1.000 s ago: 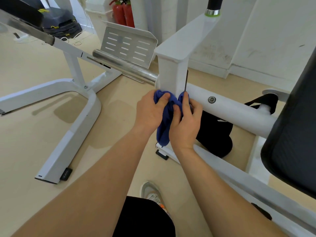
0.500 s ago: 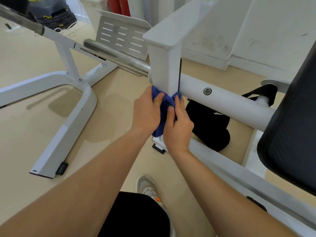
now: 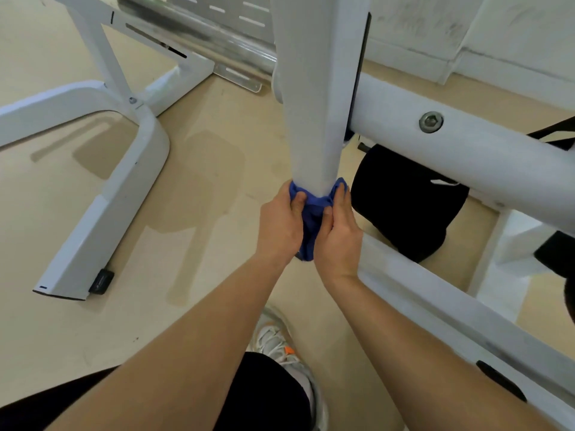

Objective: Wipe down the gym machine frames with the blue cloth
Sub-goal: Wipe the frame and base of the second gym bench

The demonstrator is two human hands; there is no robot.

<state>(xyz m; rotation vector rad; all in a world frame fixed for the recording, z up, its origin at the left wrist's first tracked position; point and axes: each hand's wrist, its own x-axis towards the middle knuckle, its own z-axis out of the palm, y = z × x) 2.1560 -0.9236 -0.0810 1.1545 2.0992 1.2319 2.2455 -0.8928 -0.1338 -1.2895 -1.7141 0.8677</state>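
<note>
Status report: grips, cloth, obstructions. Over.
Left grip, right grip: both clutching blue cloth. Cloth wrapped round white upright post, low down. Black bag alongside, not blocking.

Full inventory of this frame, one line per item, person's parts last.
upright post: 1, white, centre
blue cloth: 1, blue, wrapped low round the upright post
round crossbar: 1, white, right of post
hex bolt: 1, silver, in crossbar
base rail: 1, white, lower right
bench frame leg: 1, white, left floor
chrome bar: 1, silver, top, behind post
black bag: 1, black, floor under crossbar
shoe: 1, white with orange, bottom centre
left hand: 1, grips cloth, post's left
right hand: 1, grips cloth, post's right
</note>
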